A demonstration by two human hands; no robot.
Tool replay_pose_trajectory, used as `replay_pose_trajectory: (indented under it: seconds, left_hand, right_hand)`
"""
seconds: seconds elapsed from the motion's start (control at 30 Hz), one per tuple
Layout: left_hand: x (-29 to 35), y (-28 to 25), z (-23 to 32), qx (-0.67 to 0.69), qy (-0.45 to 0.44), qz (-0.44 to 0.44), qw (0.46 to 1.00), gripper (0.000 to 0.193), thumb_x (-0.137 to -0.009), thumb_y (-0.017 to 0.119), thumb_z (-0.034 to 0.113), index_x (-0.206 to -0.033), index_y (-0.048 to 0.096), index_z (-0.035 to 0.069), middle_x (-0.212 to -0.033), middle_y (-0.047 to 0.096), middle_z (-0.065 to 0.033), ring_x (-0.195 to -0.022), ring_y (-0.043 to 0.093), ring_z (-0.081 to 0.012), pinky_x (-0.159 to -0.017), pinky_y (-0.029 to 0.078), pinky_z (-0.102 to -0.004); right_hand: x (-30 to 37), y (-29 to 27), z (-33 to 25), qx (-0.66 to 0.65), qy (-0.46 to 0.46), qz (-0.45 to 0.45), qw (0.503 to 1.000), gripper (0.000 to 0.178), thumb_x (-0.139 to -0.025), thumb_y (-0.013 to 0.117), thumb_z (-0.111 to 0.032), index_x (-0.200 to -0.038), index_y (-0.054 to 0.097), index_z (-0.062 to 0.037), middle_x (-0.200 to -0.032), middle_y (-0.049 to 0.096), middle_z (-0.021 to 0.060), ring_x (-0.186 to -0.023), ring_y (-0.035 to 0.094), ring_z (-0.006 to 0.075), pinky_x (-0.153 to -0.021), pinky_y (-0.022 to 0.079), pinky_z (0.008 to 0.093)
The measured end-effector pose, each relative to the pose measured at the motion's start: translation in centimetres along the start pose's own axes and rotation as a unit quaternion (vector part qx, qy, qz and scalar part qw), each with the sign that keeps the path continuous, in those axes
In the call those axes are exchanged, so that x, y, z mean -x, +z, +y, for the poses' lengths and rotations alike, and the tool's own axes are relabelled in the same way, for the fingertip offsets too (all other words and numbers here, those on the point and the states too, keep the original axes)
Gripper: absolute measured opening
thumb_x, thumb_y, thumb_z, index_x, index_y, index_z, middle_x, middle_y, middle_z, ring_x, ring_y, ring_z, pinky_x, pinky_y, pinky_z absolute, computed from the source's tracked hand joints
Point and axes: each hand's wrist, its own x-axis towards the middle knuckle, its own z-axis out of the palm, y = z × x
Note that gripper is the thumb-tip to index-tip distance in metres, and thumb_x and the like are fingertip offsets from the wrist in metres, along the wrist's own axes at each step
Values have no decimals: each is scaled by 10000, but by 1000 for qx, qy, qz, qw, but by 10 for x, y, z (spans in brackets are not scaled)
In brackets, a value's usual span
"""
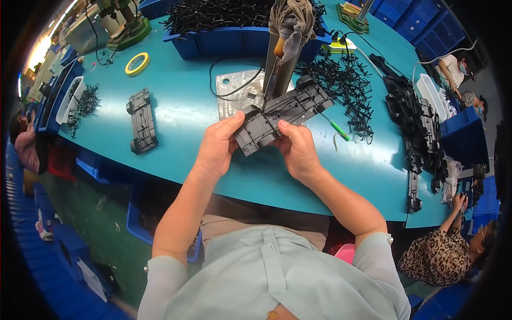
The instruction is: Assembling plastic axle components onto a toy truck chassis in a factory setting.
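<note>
Both my hands hold a black plastic toy-car chassis with wheels, tilted up toward the right over the bench. My left hand grips its near-left end, thumb on top by a wheel. On the near long edge, my right hand is closed with its thumb pressed on the upper face. Just behind the chassis stands an upright metal post with cloth wrapped around its top. A thin rod-like tool on it points down at the chassis; whether they touch, I cannot tell. Under it lies a scuffed metal plate.
Another chassis lies left, near a yellow tape roll. Small black parts fill a blue bin and lie heaped at right, near a green-handled tool. More chassis pile farther right; a co-worker sits beyond.
</note>
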Motion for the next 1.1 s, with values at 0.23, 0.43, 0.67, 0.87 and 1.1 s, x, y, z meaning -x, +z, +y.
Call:
replay_pose_trajectory:
  seconds: [0.23, 0.43, 0.67, 0.87, 1.1]
  left_hand:
    - [-1, 1, 2, -10, 8, 1, 1000, 361, -951, 517, 284, -1102, 585, -36, -1031, 649, -112, -912, 639, -166, -811, 515, -301]
    - [2, 6, 4, 14, 13, 9, 1000, 356, -929, 576, 291, -1027, 624, -49, -961, 655, -100, -862, 617, -148, -782, 489, -284]
    - [-1, -1, 1, -10, 12, -4, 1000, 364, -945, 528, 288, -1090, 593, -40, -1021, 650, -108, -904, 636, -168, -802, 513, -304]
    - [-4, -1, 1, 4, 9, -6, 1000, 368, -947, 527, 286, -1102, 586, -42, -1031, 647, -109, -918, 633, -173, -812, 511, -308]
    - [-3, -1, 2, 4, 6, -7, 1000, 372, -944, 533, 285, -1106, 581, -47, -1039, 645, -110, -924, 633, -173, -819, 514, -310]
  right_hand:
    - [0, 7, -2, -3, -17, 15, 1000, 316, -914, 491, -232, -1039, 598, 37, -1000, 647, 87, -886, 614, 167, -780, 497, 311]
    - [1, 6, -3, -3, -20, 17, 1000, 315, -914, 491, -228, -1050, 596, 36, -1014, 645, 88, -899, 615, 170, -784, 500, 312]
    - [2, 7, -3, -8, -19, 9, 1000, 311, -913, 494, -219, -1057, 594, 38, -1020, 645, 88, -908, 613, 170, -785, 502, 316]
    - [0, 3, -3, -7, -13, 5, 1000, 304, -914, 503, -216, -1057, 598, 34, -1029, 645, 85, -914, 610, 164, -784, 502, 314]
    - [1, 4, -3, -7, -11, 3, 1000, 299, -912, 509, -213, -1052, 602, 33, -1017, 650, 83, -909, 612, 160, -784, 501, 311]
